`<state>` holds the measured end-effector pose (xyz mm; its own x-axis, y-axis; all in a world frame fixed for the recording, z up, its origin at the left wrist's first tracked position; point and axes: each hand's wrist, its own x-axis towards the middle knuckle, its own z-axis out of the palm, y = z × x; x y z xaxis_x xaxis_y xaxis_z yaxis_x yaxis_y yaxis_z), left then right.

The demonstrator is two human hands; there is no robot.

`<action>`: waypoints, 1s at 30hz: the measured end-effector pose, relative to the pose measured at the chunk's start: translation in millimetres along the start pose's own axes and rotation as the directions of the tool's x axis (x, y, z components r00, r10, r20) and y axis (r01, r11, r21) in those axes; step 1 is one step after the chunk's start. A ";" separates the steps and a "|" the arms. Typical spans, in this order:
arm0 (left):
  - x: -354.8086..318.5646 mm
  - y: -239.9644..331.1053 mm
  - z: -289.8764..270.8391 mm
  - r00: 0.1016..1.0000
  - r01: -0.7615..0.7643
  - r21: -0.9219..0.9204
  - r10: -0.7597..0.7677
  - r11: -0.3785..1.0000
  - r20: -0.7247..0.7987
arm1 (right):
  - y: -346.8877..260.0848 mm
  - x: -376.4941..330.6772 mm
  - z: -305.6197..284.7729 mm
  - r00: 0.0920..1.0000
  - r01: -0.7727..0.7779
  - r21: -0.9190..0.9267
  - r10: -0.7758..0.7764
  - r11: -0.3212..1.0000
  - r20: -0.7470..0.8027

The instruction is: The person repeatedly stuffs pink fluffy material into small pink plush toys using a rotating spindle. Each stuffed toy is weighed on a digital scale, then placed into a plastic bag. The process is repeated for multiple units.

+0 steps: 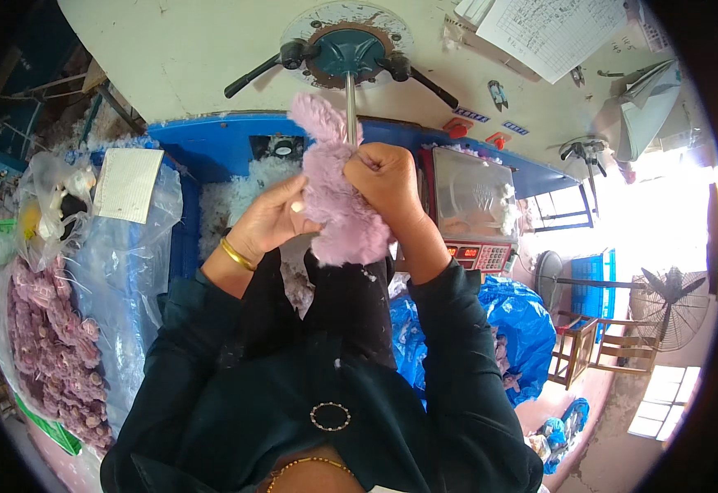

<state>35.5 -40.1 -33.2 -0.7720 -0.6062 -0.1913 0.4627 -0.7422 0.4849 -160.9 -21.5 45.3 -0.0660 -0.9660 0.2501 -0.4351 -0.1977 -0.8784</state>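
Note:
A fluffy pink plush toy (332,189) is fitted over the end of a metal tube (350,107) that juts toward me from the machine's green hub (344,54). One long ear-like part points up and left beside the tube. My right hand (385,182) is curled in a fist, gripping the toy's upper right side close to the tube. On the other side, my left hand (272,218) pinches the toy's left edge between thumb and fingers. The toy's lower end hangs over my lap.
Black handles (253,76) flank the hub. Right of my hands stands a scale (470,197) with a red display. Plastic bags (50,329) of pink plush pieces lie left; a blue bag (519,329) stands right. Snippers (498,95) and written sheets (548,33) lie on the machine's panel.

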 end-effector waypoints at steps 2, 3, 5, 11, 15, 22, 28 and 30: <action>5.6 -0.7 14.4 0.986 0.065 -0.032 -0.059 0.997 0.156 | -1.7 0.2 -8.3 0.993 -0.089 0.153 0.075 0.984 0.094; 9.1 -2.6 25.4 0.969 0.097 -0.044 -0.084 0.994 0.233 | 0.4 -0.1 -12.1 0.980 -0.166 0.256 0.131 0.952 0.148; 12.4 -14.0 49.4 0.972 0.078 -0.120 -0.048 0.990 0.231 | 8.9 2.4 -22.4 0.941 -0.312 0.434 0.214 0.845 0.261; 26.0 -18.2 83.3 0.992 -0.070 -0.104 0.081 0.992 0.101 | 25.8 18.8 -54.3 0.900 -0.356 0.495 0.148 0.793 0.411; 20.3 -13.8 66.5 0.990 -0.137 0.102 0.134 0.985 0.035 | -5.7 14.2 -52.1 0.916 0.031 0.001 -0.028 1.000 0.400; 7.7 -34.8 73.6 0.837 -0.481 0.599 0.538 0.640 0.097 | -1.4 -31.9 -12.2 0.945 0.303 -0.247 -0.257 0.920 0.203; 26.4 -44.9 75.9 0.800 -0.450 0.748 0.593 0.488 0.094 | 9.8 -29.4 -29.9 0.978 -0.013 0.006 0.012 1.000 0.207; 18.1 -31.4 59.6 0.779 -0.517 0.739 0.595 0.432 0.198 | 23.3 -37.7 9.0 0.957 0.286 -0.081 -0.289 0.955 -0.019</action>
<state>-19.0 -10.7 -1.1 -0.4128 -0.8572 0.3079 0.2769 0.2040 0.9390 -160.4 8.8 11.7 0.0453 -0.8645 0.5006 -0.5073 -0.4516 -0.7339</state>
